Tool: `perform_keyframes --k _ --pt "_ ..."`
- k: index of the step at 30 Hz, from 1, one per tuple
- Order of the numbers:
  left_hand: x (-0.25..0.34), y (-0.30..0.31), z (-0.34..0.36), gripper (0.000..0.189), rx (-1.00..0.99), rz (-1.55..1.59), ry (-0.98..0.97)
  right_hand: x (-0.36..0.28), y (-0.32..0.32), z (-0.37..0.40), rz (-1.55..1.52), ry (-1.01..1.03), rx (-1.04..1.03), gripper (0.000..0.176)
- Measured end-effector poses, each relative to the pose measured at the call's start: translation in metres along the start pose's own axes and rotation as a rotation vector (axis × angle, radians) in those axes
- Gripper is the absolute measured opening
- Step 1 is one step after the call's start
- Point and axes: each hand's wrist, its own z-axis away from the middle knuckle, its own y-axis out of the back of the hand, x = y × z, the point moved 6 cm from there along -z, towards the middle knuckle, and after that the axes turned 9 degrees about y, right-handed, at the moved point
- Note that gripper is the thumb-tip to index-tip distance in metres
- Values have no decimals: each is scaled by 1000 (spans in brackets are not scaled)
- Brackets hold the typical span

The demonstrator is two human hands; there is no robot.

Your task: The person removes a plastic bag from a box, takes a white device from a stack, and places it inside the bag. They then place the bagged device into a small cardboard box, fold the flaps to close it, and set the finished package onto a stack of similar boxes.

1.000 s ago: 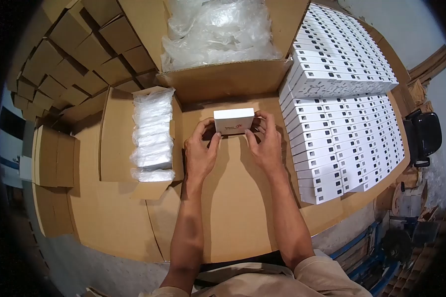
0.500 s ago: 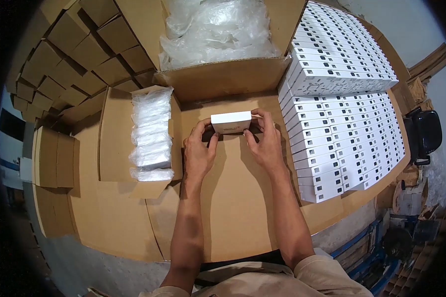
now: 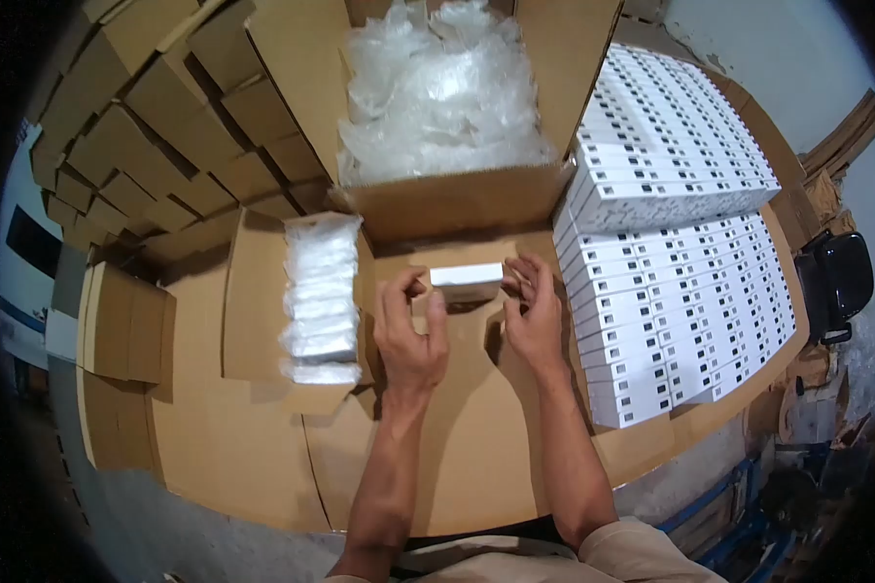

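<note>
A small white box [image 3: 467, 276] is between my two hands, above the cardboard surface and in front of the large carton. My left hand [image 3: 413, 340] grips the box's left end, its thumb at the near face and its fingers curled behind. At the right end, the bent fingertips of my right hand [image 3: 535, 321] meet the box's edge, while its thumb sits lower and a little apart. A dark shadow shows just under the box.
A large carton [image 3: 447, 202] holding clear plastic bags [image 3: 437, 107] stands ahead. To the left is an open carton [image 3: 248, 301] with a row of plastic-wrapped items [image 3: 321, 301]. Stacked white boxes [image 3: 671, 311] fill the right side. Brown cartons [image 3: 126, 146] are piled at the far left.
The view has shifted, so the scene sits lower in the frame. My left thumb has come up to the near face of the white box, and my right thumb has moved away from it.
</note>
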Motion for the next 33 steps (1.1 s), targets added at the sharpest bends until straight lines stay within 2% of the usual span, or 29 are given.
perform_keyframes --k 3,7,11,12,15,18,21,24,27,30,33 --pt "26 -15 -28 19 15 25 -95 5 -1 2 1 8 -4 62" --pt "60 -25 -93 19 39 -213 -264 2 0 1 22 -22 -6 61" --pt "77 -7 -160 33 41 -460 -254 -4 2 2 -21 -36 2 59" --pt "69 -5 -176 44 -77 -611 -208 -3 2 2 -17 -18 2 59" --pt "46 -5 -206 39 -401 -912 87 -1 2 2 -44 -43 4 58" --pt "40 -8 -220 28 -263 -805 61 2 3 3 -32 -14 3 58" --pt "43 -12 -230 22 -233 -692 55 5 3 4 -58 -41 5 57" --pt "50 -13 -231 20 -363 -696 141 3 5 5 -64 -43 10 57" --pt "54 -9 -241 20 -157 -616 87 3 5 5 -62 -49 6 57" --pt "66 -4 -256 17 2 -483 -113 5 4 5 -56 -32 11 57" --pt "75 -3 -271 16 86 -407 -165 0 6 5 -37 -41 -1 58"
